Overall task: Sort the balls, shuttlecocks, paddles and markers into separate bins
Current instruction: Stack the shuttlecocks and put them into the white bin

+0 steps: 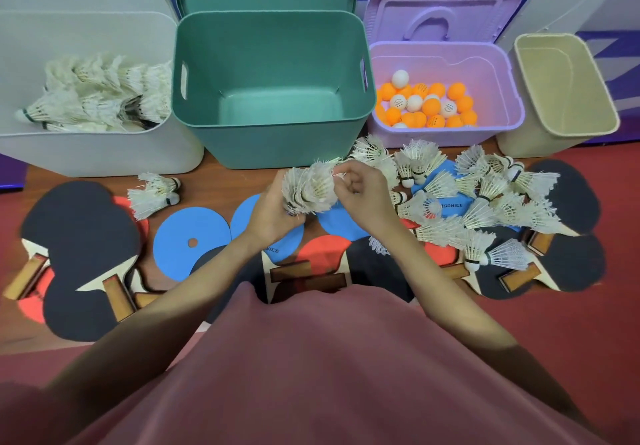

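Observation:
My left hand (pixel 268 214) grips a bunch of white feather shuttlecocks (pixel 308 186) in front of the green bin (pixel 273 133). My right hand (pixel 363 192) pinches the feathers of the same bunch from the right. A pile of loose shuttlecocks (pixel 485 202) lies to the right on the floor. Two more shuttlecocks (pixel 154 193) lie to the left. The white bin (pixel 104 154) at far left holds several shuttlecocks. Orange and white balls (pixel 426 103) fill the purple bin (pixel 446 133). Black and red paddles (pixel 83 237) lie spread across the floor.
The green bin and the beige bin (pixel 568 122) at far right hold nothing. Blue round discs (pixel 192 242) lie among the paddles. Bin lids lean behind the bins. My pink shirt fills the bottom of the view.

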